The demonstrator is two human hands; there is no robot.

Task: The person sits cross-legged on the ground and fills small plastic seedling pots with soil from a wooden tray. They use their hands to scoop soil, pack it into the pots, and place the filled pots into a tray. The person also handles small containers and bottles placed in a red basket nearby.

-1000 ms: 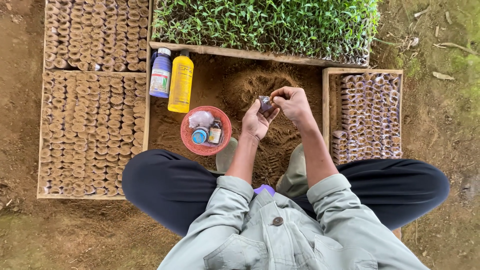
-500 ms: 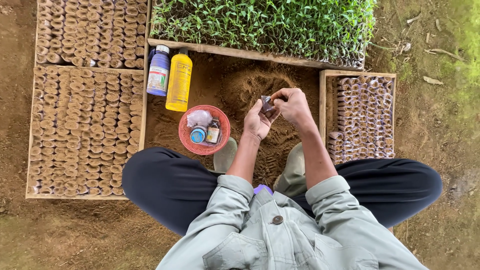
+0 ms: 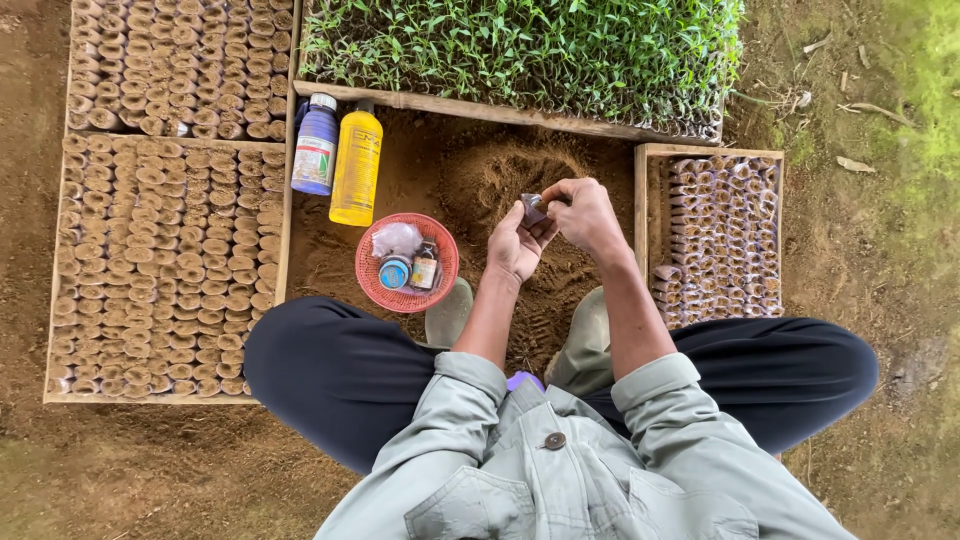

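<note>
Head view, looking straight down on a seated person. The left hand and right hand meet above a mound of loose soil. Between them sits a small dark pot, apparently a soil-filled seedling cup; too small to be sure. Left grip: fingers curled up around the pot from below and the left, grasping it. Right grip: fingertips closed on the pot's right edge from above, so the pot lies pinched between both hands, touching each.

Near the left hand, on the ground, a red basket holds a crumpled plastic bag, a small round tin and a small dark bottle. Beyond it lie a yellow bottle and a blue-and-white bottle, side by side, touching.

Left of the soil: a wooden tray of filled pots, with a second such tray above it. Right of the right hand: a smaller wooden tray of pots. At the top, a tray of green seedlings.

Dark trousers and a grey-green jacket fill the lower frame.
</note>
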